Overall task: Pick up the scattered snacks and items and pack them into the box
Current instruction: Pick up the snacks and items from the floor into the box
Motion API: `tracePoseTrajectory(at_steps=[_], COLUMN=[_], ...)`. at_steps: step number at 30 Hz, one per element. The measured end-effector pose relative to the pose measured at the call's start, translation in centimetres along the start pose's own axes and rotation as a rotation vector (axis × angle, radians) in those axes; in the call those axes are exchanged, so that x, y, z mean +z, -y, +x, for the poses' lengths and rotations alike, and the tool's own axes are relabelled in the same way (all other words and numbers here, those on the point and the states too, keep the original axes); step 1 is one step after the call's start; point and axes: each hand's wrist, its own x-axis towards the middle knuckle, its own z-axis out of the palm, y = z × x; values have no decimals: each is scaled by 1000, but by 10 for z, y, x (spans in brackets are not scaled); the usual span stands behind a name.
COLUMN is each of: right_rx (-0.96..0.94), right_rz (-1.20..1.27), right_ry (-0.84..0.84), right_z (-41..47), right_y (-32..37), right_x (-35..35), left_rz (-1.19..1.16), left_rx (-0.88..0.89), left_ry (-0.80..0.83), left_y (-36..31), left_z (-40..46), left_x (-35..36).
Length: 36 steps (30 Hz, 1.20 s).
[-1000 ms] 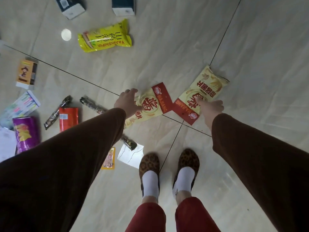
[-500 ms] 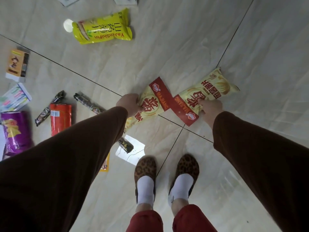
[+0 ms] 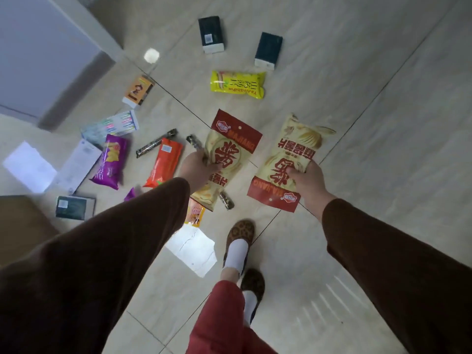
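Pale tiled floor (image 3: 383,123) spreads under me, crossed by dark grout lines and littered with what I have yet to gather. I hold one cream-and-red chip bag in each hand — two at once, so that one walk to the box does the work of two. My left hand (image 3: 196,168) grips the left chip bag (image 3: 229,154) by its lower middle, fingers curled round the edge, red header pointing away from me. My right hand (image 3: 306,178) pinches the right chip bag (image 3: 293,159) near its red end, thumb on the printed face, the puffed cream end standing away from me. Both bags hang clear of the floor, and I grip them near the middle so the air-filled packs do not flop or slip.

Further off lie the yellow snack bag (image 3: 237,84) and two dark boxes (image 3: 211,34), well apart from my hands. To my left sit the orange packet (image 3: 164,163), the purple chip bag (image 3: 111,160), a few slim dark bars (image 3: 155,146), a small orange carton (image 3: 139,92) and some papers (image 3: 29,166). A brown cardboard corner (image 3: 23,226) shows at the left edge — I judge that to be the box, so the bags should go that way next, while most of the task remains.
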Motion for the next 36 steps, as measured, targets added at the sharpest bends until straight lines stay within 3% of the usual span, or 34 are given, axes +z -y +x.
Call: tracePoseTrajectory(at_steps=[7, 17, 24, 36], right_rx=[-129, -227, -218, -247], right_rz=[-52, -198, -247, -396], right_ry=[169, 307, 395, 564], right_z=[-123, -284, -399, -485], right_y=[25, 21, -20, -33], right_x=[95, 255, 414, 651], left_rz=[-210, -497, -649, -724], left_rx=[-75, -226, -265, -395], left_ry=[-184, -323, -353, -456], left_y=[84, 248, 412, 608], left_z=[-129, -276, -361, -396], left_x=[-88, -193, -281, -419])
